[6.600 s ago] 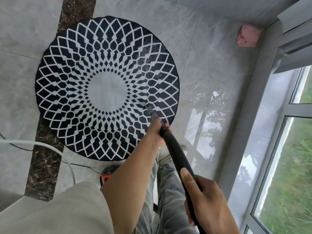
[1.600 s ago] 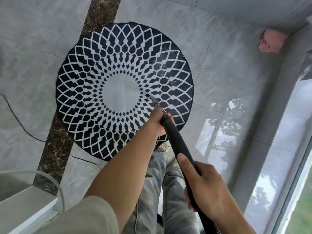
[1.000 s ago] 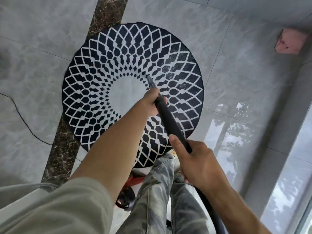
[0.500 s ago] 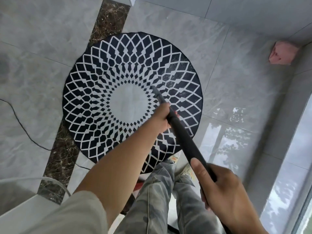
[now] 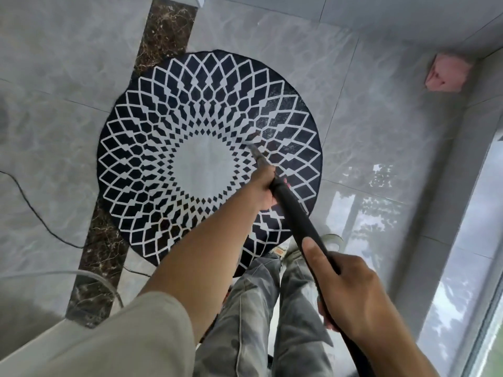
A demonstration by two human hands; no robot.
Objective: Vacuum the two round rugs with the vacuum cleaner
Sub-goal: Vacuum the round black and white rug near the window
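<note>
– Left hand [image 5: 264, 186] first: what is held by it?
– Its fingers are wrapped round the black vacuum tube [image 5: 295, 216], far out, close to the thin tip [image 5: 255, 148].
– And the right hand [image 5: 351, 292]?
– The same tube is gripped by it, lower down and nearer the body, with the thumb laid flat along the top.
– Where is the tip placed?
– It is set on the round rug [image 5: 163, 164], just to the right of the plain white middle, among the small black diamonds.
– Where is the rug laid?
– It is spread flat on the grey tiled floor [image 5: 381, 126]. Its left side is laid over a brown stripe [image 5: 163, 31] in the tiles.
– What else can be seen?
– A thin black cord [image 5: 40, 216] is trailed across the floor on the left. A pink lump [image 5: 446, 74] is tucked in the far corner on the right. Grey trousers [image 5: 250, 308] and a pale shoe [image 5: 292, 253] are seen at the near edge of the rug. A window [image 5: 487, 254] is set along the right side.
</note>
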